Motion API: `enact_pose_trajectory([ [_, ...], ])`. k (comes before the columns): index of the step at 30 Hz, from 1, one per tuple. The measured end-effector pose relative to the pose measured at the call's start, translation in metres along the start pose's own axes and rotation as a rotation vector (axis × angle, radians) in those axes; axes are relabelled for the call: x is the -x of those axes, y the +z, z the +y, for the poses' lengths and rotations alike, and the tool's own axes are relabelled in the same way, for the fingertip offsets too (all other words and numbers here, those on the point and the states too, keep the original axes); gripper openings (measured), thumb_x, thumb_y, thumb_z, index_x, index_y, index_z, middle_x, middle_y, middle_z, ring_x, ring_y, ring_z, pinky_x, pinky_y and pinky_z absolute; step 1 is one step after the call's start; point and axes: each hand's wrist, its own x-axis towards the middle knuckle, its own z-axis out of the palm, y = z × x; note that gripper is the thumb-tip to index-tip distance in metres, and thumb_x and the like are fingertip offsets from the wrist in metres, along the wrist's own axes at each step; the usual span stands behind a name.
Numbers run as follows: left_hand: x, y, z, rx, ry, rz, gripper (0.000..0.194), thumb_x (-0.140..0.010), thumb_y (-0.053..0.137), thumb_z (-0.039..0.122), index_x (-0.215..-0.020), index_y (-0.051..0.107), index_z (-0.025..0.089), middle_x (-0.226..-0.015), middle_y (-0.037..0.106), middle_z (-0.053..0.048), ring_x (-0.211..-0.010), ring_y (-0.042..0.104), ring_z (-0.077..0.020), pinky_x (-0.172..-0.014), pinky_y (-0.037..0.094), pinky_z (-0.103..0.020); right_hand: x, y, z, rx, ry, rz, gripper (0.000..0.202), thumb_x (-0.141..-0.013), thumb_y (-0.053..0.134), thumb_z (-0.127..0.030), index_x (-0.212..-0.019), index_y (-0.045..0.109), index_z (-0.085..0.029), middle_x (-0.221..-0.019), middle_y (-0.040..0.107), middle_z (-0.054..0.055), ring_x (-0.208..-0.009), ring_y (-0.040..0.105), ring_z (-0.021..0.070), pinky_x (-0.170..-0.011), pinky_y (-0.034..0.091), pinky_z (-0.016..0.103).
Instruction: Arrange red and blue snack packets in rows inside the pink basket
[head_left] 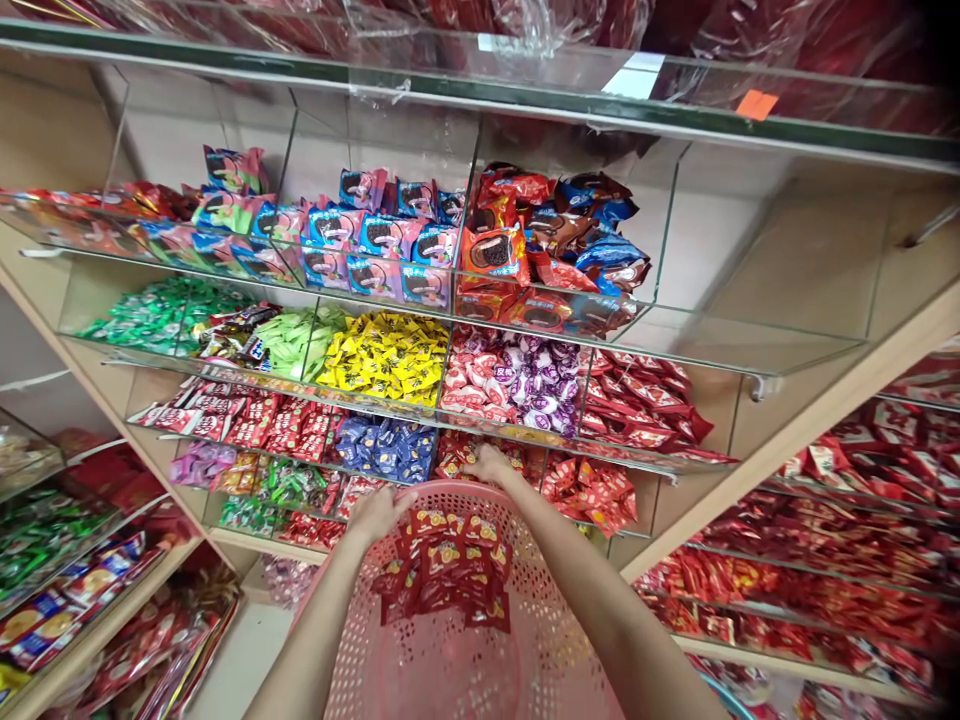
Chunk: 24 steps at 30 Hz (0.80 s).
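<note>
A pink perforated plastic basket [555, 560] is tilted towards me just below the shelves. My left hand [379, 512] is closed on its left rim. Inside it lies a heap of dark red candy packets [454, 565] with orange fruit prints. My right hand [491, 465] reaches over the far rim into a low shelf compartment, its fingers bent onto similar red packets [455, 455]; the fingertips are partly hidden. Left of that compartment are blue-wrapped candies [382, 448], and to its right sit brighter red packets [592, 490].
Glass shelves with dividers rise in front, holding yellow candies [386, 355], purple candies [536, 380], green candies [154, 320] and wrapped cookies [375, 235]. A glass shelf edge [420, 85] crosses overhead. More stocked shelves stand at left and right [810, 540].
</note>
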Motion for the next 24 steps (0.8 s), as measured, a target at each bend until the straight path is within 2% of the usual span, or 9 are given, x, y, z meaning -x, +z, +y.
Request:
enact_pose_trajectory([
  [3,0.000,0.000,0.000,-0.002,0.003,0.002,0.062,-0.077,0.023,0.065,-0.085,0.061,0.017,-0.094,0.067,-0.015,-0.089,0.061,-0.0307,-0.073,0.043,-0.037,0.025,-0.013,0.007,-0.069,-0.072,0.103,0.040,-0.069,0.056,-0.049,-0.094,0.057,-0.018,-0.089,0.063,0.006,-0.082,0.058,0.0193,-0.061,0.037,0.024],
  [6,0.001,0.000,0.001,0.000,0.002,0.002,0.062,-0.077,0.022,0.066,-0.085,0.061,0.018,-0.095,0.067,-0.016,-0.090,0.061,-0.0305,-0.074,0.043,-0.037,0.061,-0.015,0.010,-0.150,-0.226,0.247,0.040,-0.071,0.055,-0.047,-0.098,0.053,-0.019,-0.091,0.062,0.005,-0.082,0.056,0.0178,-0.063,0.036,0.023],
  [8,0.002,-0.001,0.001,0.003,-0.005,0.001,0.062,-0.077,0.023,0.066,-0.086,0.061,0.018,-0.096,0.066,-0.016,-0.091,0.060,-0.0308,-0.074,0.043,-0.037,0.083,-0.008,0.010,-0.164,-0.374,0.214,0.035,-0.072,0.055,-0.042,-0.098,0.052,-0.020,-0.094,0.061,0.004,-0.083,0.056,0.0165,-0.066,0.036,0.023],
  [10,0.003,-0.002,0.002,0.006,-0.010,0.001,0.063,-0.076,0.023,0.066,-0.088,0.061,0.018,-0.097,0.066,-0.016,-0.092,0.060,-0.0309,-0.075,0.043,-0.037,0.099,0.003,0.008,-0.111,-0.446,0.126,0.031,-0.072,0.057,-0.036,-0.098,0.053,-0.020,-0.098,0.060,0.004,-0.088,0.055,0.0172,-0.071,0.037,0.024],
  [12,0.004,-0.002,0.002,0.005,-0.012,0.000,0.064,-0.076,0.023,0.067,-0.088,0.062,0.017,-0.098,0.066,-0.016,-0.093,0.060,-0.0309,-0.076,0.043,-0.037,0.108,0.015,0.006,-0.001,-0.420,0.055,0.031,-0.071,0.058,-0.030,-0.100,0.053,-0.018,-0.101,0.060,0.007,-0.092,0.055,0.0198,-0.074,0.038,0.026],
  [15,0.004,-0.001,0.002,-0.011,-0.007,0.003,0.064,-0.077,0.022,0.066,-0.089,0.062,0.017,-0.098,0.066,-0.016,-0.093,0.060,-0.0311,-0.076,0.043,-0.037,0.113,0.027,0.003,0.159,-0.356,0.023,0.034,-0.072,0.059,-0.025,-0.104,0.052,-0.015,-0.104,0.059,0.012,-0.094,0.056,0.0233,-0.075,0.040,0.029],
  [20,0.004,-0.002,0.002,-0.030,0.001,0.012,0.062,-0.078,0.021,0.064,-0.090,0.061,0.018,-0.096,0.067,-0.016,-0.091,0.061,-0.0307,-0.075,0.044,-0.037,0.115,0.031,-0.003,0.236,-0.321,0.060,0.038,-0.073,0.058,-0.025,-0.109,0.050,-0.017,-0.107,0.058,0.012,-0.095,0.057,0.0236,-0.076,0.042,0.029],
  [24,0.004,-0.001,0.000,-0.005,-0.003,0.012,0.062,-0.078,0.022,0.064,-0.092,0.061,0.018,-0.097,0.066,-0.015,-0.091,0.061,-0.0303,-0.074,0.044,-0.037,0.115,0.039,-0.006,0.240,-0.312,0.142,0.037,-0.072,0.060,-0.026,-0.106,0.050,-0.016,-0.105,0.058,0.012,-0.092,0.058,0.0242,-0.075,0.044,0.030],
])
